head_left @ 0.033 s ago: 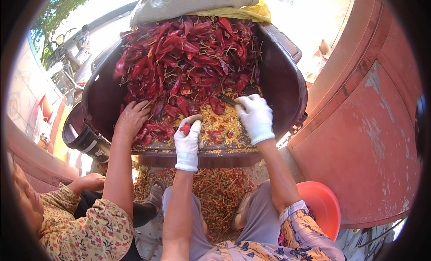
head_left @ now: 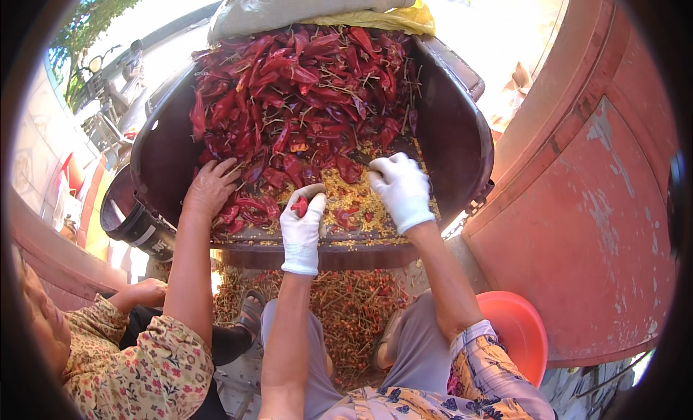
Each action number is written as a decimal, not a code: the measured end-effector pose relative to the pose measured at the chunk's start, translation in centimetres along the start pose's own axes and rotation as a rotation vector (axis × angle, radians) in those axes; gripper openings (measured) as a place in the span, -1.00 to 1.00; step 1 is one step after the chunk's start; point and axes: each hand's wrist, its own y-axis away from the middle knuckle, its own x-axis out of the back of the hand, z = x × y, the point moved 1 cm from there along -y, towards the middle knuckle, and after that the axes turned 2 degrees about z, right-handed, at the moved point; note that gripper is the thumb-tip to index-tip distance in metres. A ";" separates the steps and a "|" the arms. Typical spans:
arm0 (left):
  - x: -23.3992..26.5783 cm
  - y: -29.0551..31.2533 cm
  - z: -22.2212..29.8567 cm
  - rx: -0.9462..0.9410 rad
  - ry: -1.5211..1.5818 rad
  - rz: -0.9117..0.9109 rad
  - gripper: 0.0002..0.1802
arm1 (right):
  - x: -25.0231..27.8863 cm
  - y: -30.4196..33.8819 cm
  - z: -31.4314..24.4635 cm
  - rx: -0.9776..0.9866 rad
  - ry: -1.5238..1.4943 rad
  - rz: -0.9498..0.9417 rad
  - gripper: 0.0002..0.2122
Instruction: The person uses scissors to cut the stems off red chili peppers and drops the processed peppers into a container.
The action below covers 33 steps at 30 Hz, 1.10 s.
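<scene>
My left hand, in a white glove with a greyish fingertip area, is closed around a red dried chili above the front edge of a dark tub. To its right, my white-gloved right hand has its fingers curled over yellow chili seeds. A thin dark piece shows near its fingertips; its kind is unclear. Beyond both hands rises a heap of dried red chilies with stems. Loose chilies lie among the seeds close to my left hand.
A co-worker's bare hand reaches into the tub's left side. A black bucket stands beside the tub. Chili stems cover the floor between my legs. An orange basin sits at my right, near a red panel.
My right hand has shifted slightly left, toward my left hand. The co-worker's hand has moved a little; my left hand stays in place with its chili.
</scene>
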 end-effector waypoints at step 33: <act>-2.3 1.2 1.0 -0.496 -0.557 -0.111 -0.46 | 2.1 0.7 -1.9 -0.430 -1.281 -0.610 -0.86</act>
